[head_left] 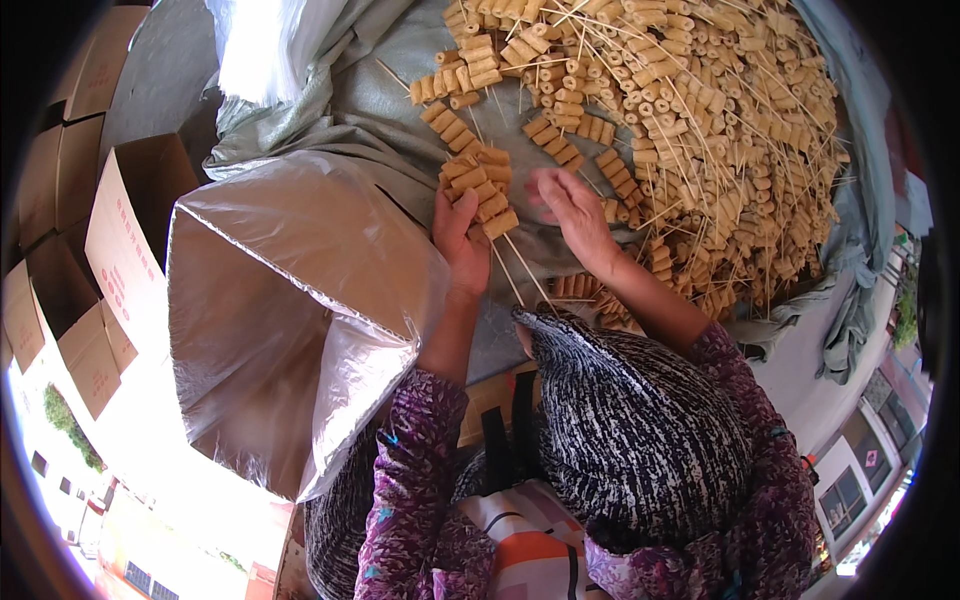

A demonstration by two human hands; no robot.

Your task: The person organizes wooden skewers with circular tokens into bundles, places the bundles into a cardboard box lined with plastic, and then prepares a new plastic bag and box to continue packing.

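Note:
My left hand [462, 235] is closed around a small bunch of skewers [482, 185], each strung with short tan ridged rolls. Their bare sticks point down toward my lap. To the right, my right hand [575, 208] is apart from the bunch, its fingers stretched out and holding nothing that I can see. Loose skewers [553, 140] lie on the grey cloth just beyond both hands. A large pile of the same skewers [720, 130] fills the far right. Left of my left forearm, a box lined with a clear plastic bag [300, 230] stands with its mouth open.
Grey cloth [400, 140] covers the work surface under the skewers. Several cardboard boxes [125, 235] stand at the left, some with raised flaps. White plastic film [270, 50] lies at the far left. Blue-grey sheeting [865, 150] borders the pile on the right.

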